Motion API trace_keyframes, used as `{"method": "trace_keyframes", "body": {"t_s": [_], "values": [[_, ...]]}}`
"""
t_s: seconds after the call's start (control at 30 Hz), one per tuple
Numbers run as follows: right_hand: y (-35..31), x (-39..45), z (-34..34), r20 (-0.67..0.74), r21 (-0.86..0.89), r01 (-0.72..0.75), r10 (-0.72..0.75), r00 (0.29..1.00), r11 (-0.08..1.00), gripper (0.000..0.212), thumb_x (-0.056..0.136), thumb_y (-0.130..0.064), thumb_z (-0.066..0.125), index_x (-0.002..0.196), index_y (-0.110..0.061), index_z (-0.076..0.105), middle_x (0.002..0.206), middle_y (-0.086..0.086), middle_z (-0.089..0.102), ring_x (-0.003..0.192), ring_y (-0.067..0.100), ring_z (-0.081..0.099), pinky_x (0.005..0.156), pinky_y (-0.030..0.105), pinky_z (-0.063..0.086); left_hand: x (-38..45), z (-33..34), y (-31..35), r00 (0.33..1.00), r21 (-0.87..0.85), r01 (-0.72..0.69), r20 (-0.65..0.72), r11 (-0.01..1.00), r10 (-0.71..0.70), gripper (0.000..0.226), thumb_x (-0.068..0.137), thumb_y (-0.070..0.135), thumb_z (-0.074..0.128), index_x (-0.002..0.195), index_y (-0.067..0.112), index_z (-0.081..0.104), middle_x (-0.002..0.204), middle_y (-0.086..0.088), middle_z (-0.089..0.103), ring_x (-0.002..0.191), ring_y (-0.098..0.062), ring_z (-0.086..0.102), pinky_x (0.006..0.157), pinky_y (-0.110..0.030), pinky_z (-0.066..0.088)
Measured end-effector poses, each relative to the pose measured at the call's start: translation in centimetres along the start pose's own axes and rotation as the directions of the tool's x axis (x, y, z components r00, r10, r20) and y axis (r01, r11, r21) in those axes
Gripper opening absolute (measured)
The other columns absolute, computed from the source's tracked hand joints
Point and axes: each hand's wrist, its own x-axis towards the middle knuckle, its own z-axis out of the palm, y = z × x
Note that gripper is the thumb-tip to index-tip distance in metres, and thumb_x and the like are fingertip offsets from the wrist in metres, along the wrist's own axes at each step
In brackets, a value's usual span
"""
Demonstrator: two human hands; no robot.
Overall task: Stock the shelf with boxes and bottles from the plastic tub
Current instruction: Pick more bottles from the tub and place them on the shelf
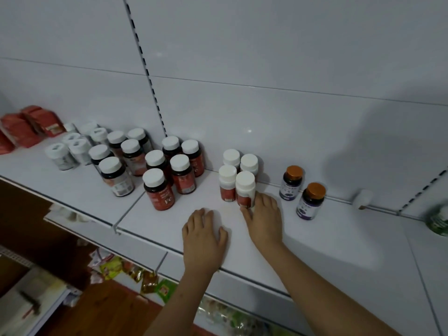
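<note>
Nearest, below the shelf's front edge, colourful packets (135,272) are lying on a lower level. On the white shelf (339,251) the left hand (204,235) is resting flat, fingers straight and slightly spread, holding nothing. Just right of it, the right hand (264,219) is reaching forward, its fingers (248,212) curling round the base of the front white bottle (245,190), which is standing upright in a cluster of four. To the right, two orange-capped bottles (311,201) are standing apart. To the left, dark bottles with white caps (158,189) are grouped, with pale bottles (60,156) further left. At the far left, red packages (31,127) are leaning against the back panel
</note>
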Motion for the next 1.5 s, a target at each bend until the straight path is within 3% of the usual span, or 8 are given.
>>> {"method": "trace_keyframes", "body": {"t_s": [0.33,0.53,0.7,0.9,1.07,1.23,1.33,1.5], "values": [[0.8,-5.2,-2.0,0.128,-0.128,-0.015,0.031,0.991,0.992,0.058,0.101,-0.040,0.045,0.150,-0.010,0.038,0.158,0.009,0.033,0.147,0.025,0.026,0.121,0.036,0.018,-0.1,0.4,-0.7,0.999,-0.057,-0.027,0.015,0.998,0.028,0.046,0.090,0.039,0.054,0.130,0.016,0.057,0.139,-0.010,0.050,0.129,-0.028,0.044,0.108,-0.043,0.038],[2.3,-10.2,-6.6,0.122,0.072,-0.091,0.082,0.989,0.993,0.042,0.099,-0.034,0.053,0.136,-0.013,0.055,0.145,0.001,0.049,0.133,0.017,0.044,0.112,0.024,0.028,-2.6,-0.4,0.1,0.990,-0.163,-0.136,0.016,0.977,0.141,0.050,0.085,0.041,0.045,0.123,0.016,0.064,0.132,-0.006,0.057,0.126,-0.028,0.048,0.106,-0.045,0.040],[5.8,-12.9,-13.8,-0.041,0.179,-0.199,0.209,0.977,0.964,0.039,0.100,-0.035,0.052,0.134,-0.017,0.055,0.139,-0.001,0.051,0.129,0.016,0.045,0.107,0.019,0.027,-7.6,-1.8,6.4,0.945,-0.370,-0.264,0.086,0.891,0.316,0.055,0.085,0.044,0.041,0.127,0.013,0.060,0.130,-0.003,0.059,0.120,-0.021,0.053,0.104,-0.039,0.045],[12.1,-17.9,-26.3,-0.280,0.202,-0.244,0.295,0.914,0.949,0.040,0.100,-0.039,0.050,0.135,-0.019,0.053,0.137,-0.002,0.053,0.128,0.014,0.046,0.103,0.018,0.027,-16.5,-1.7,19.8,0.775,-0.519,-0.485,0.119,0.704,0.621,0.053,0.089,0.048,0.042,0.136,0.026,0.053,0.142,0.008,0.046,0.133,-0.008,0.039,0.110,-0.028,0.036],[19.3,-27.0,-37.7,-0.397,0.117,-0.287,0.309,0.864,0.951,0.051,0.099,-0.050,0.044,0.140,-0.020,0.048,0.141,-0.003,0.049,0.130,0.011,0.041,0.105,0.018,0.025,-25.7,-1.5,31.9,0.580,-0.600,-0.602,0.125,0.527,0.805,0.049,0.093,0.045,0.046,0.138,0.026,0.052,0.141,0.010,0.045,0.132,-0.007,0.037,0.111,-0.030,0.035],[25.8,-36.9,-47.5,-0.502,0.068,-0.399,0.377,0.778,0.914,0.052,0.099,-0.049,0.046,0.142,-0.020,0.047,0.143,-0.002,0.047,0.131,0.010,0.040,0.107,0.021,0.031,-34.1,-1.2,41.9,0.418,-0.628,-0.667,0.130,0.401,0.899,0.059,0.094,0.057,0.033,0.143,0.026,0.045,0.146,0.008,0.041,0.136,-0.011,0.035,0.111,-0.033,0.035],[28.4,-42.8,-52.0,-0.538,0.049,-0.462,0.413,0.735,0.886,0.050,0.100,-0.046,0.048,0.143,-0.021,0.045,0.144,-0.004,0.045,0.127,0.001,0.038,0.105,0.014,0.030,-39.0,-0.6,46.9,0.323,-0.636,-0.713,0.074,0.295,0.943,0.050,0.096,0.048,0.048,0.140,0.022,0.049,0.142,0.004,0.047,0.131,-0.014,0.042,0.106,-0.036,0.043],[31.7,-51.1,-57.8,-0.597,-0.002,-0.598,0.479,0.644,0.801,0.053,0.101,-0.045,0.049,0.145,-0.016,0.044,0.146,0.001,0.046,0.134,0.014,0.040,0.110,0.026,0.032,-46.3,-0.2,53.6,0.156,-0.711,-0.684,0.076,0.163,0.985,0.058,0.093,0.054,0.040,0.139,0.020,0.050,0.142,0.002,0.047,0.132,-0.016,0.043,0.107,-0.041,0.043]]}}
